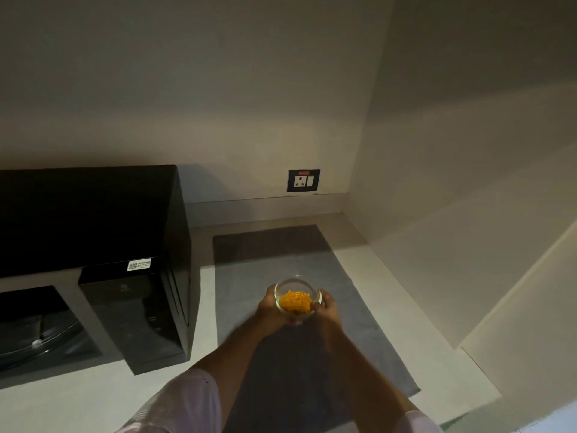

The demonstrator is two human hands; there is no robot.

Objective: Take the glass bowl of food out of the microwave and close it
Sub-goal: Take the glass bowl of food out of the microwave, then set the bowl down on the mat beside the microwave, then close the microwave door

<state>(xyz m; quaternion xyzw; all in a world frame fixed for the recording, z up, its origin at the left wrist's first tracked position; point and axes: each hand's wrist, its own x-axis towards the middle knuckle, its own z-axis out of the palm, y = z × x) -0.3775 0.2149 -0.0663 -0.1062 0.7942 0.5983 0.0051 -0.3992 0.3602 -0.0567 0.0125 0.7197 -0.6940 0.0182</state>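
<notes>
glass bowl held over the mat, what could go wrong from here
The glass bowl is cupped between the left hand and the right hand above the grey mat; if hot, it may slip. The microwave door appears open, so an elbow could catch it.

I see dim, warm light on plain cream walls (249, 89) meeting in a corner, a dark socket plate (303, 180) low on the back wall, and a grey mat (359, 323) on the pale table (437, 354).

At frame centre, the bowl (297, 295) is clear, smooth glass. The microwave (93, 220) at left has a glossy black casing, while the grey mat (249, 276) beneath looks like matt cloth on a smooth pale counter (406, 307).
</notes>
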